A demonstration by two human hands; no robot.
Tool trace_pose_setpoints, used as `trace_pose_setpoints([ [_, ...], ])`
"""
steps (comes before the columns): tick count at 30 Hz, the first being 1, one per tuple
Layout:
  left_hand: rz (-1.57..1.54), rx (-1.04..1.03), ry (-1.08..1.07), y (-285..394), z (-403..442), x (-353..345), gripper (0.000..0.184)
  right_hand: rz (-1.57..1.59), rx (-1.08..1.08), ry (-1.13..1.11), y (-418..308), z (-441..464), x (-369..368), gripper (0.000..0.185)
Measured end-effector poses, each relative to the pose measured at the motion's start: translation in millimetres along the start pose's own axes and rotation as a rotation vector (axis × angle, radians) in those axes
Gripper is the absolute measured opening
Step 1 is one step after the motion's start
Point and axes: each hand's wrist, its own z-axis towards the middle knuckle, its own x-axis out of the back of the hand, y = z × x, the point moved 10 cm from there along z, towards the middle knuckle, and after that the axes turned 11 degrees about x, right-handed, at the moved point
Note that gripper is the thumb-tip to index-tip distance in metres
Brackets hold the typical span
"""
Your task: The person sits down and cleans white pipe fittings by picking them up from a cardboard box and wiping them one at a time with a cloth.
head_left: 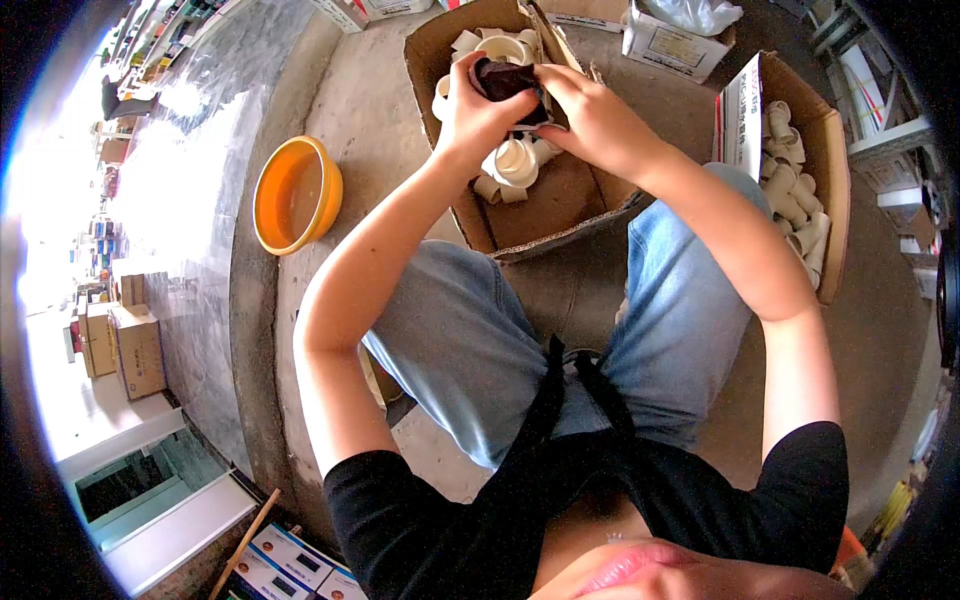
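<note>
My left hand [474,118] is closed round a dark maroon, crumpled piece that looks like a cloth [503,80]. My right hand [592,118] pinches the other side of it, thumb and forefinger bent in. Whether something sits inside the dark piece is hidden. Both hands are above an open cardboard box [560,215] in front of my knees. White plastic pipe fittings [515,162] lie in the box just below my hands, and a wide white ring-shaped fitting [503,48] shows behind them.
To the right stands another cardboard box [835,200] with several white pipe fittings [788,190]. An orange basin [325,200] rests on the floor at left. A box with a clear plastic bag [695,14] is at the back. Shelving [890,135] lines the right side.
</note>
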Motion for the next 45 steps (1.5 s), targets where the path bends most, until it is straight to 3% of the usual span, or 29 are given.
trace_pose_setpoints([
  [1, 0.059, -0.009, 0.044, 1, 5, 7, 0.067, 0.027, 0.037, 0.014, -1, 2, 2, 0.064],
  [3, -0.405, 0.166, -0.175, -22, 7, -1, 0.059, 0.085, 0.11, 0.04, -2, 3, 10, 0.066],
  [5, -0.628, 0.204, -0.357, -16, 2, -6, 0.049, 0.162, 0.1, 0.069, 10, -2, 18, 0.068],
  [12, -0.754, 0.304, -0.553, 7, -24, -36, 0.051, 0.324, -0.02, 0.189, 8, -12, 14, 0.069],
  [16, -0.857, 0.363, -0.723, 13, -29, -42, 0.044, 0.246, 0.06, 0.204, 5, -7, 20, 0.069],
  [18, -0.722, 0.25, -0.628, 15, -21, -34, 0.042, 0.26, 0.032, 0.148, -1, -4, 20, 0.069],
  [20, -0.592, 0.15, -0.497, 19, -14, -25, 0.04, 0.062, 0.149, 0.168, -4, 0, 21, 0.069],
  [21, -0.517, 0.154, -0.404, 13, -9, -19, 0.04, -0.035, 0.209, 0.177, -7, 2, 20, 0.069],
  [23, -0.339, 0.087, -0.132, 12, -6, 2, 0.044, 0.045, 0.118, 0.171, -8, 4, 17, 0.068],
  [24, -0.169, 0.051, -0.004, -4, 7, 15, 0.051, 0.051, 0.09, 0.141, -12, 4, 13, 0.068],
  [25, -0.194, 0.071, -0.001, 0, -1, 13, 0.06, 0.057, 0.063, 0.11, -13, 5, 9, 0.068],
  [27, 0.206, -0.116, 0.155, 21, -11, 19, 0.045, 0.005, 0.046, 0.124, -12, 4, 5, 0.067],
  [28, 0.223, -0.124, 0.176, 24, -13, 20, 0.045, 0.012, 0.051, 0.141, -11, 4, 7, 0.066],
  [31, -0.154, 0.063, -0.097, -6, 9, 15, 0.043, 0.034, 0.089, 0.175, -12, 4, 14, 0.066],
  [32, -0.435, 0.133, -0.28, -9, 1, 1, 0.043, 0.05, 0.084, 0.172, -10, 2, 13, 0.067],
  [34, -0.6, 0.217, -0.418, -11, -5, -12, 0.041, 0.183, -0.027, 0.109, 6, -4, 2, 0.07],
  [37, -0.858, 0.422, -0.59, -22, -18, -31, 0.042, 0.077, 0.095, 0.176, 4, -5, 10, 0.073],
  [39, -0.794, 0.314, -0.626, -9, -20, -36, 0.058, 0.119, 0.14, 0.175, 1, -5, 14, 0.074],
  [42, -0.801, 0.334, -0.647, -11, -22, -35, 0.053, 0.178, 0.139, 0.2, 1, -6, 17, 0.074],
  [45, -0.471, 0.143, -0.433, 8, -10, -24, 0.047, 0.102, 0.096, 0.181, 5, -8, 18, 0.071],
])
